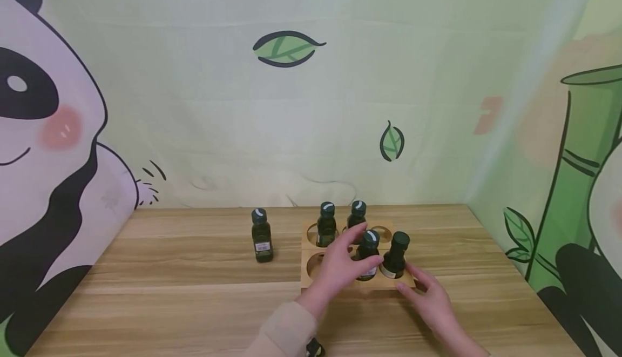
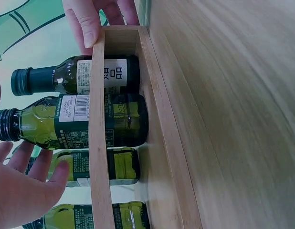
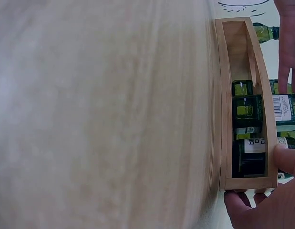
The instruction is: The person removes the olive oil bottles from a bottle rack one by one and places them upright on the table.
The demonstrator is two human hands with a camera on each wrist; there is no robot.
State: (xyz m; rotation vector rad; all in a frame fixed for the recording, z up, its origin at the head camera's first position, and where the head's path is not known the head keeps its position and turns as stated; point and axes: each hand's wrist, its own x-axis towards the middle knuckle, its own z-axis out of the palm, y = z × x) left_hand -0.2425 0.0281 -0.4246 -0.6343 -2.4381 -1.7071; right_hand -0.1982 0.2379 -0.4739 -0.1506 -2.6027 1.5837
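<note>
"Wood-grained tabletop (image 1: pixel 194 314), pale-green panda-painted backdrop (image 1: pixel 218 130). Where's the bottle?"

"That dark-green, black-capped glass bottle (image 1: pixel 368 249) stands in the front row of the tan, two-row wooden rack (image 1: pixel 382 284), long axis upright, between two and three o'clock from the left hand (image 1: pixel 340 262), the nearer one."

"Fingers?"

"Left ones spread apart around it; the right hand (image 1: pixel 432 300) pinches the rack's four-o'clock corner."

"Other contents?"

"Three more bottles (image 1: pixel 326 227). Another, loose bottle (image 1: pixel 262 238) stands at nine o'clock."

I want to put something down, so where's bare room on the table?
The table is bare left of the lone bottle, between it and the wooden rack, and right of the rack past the right grip. Crowded: the rack's front, with two bottles and the left grip.
</note>
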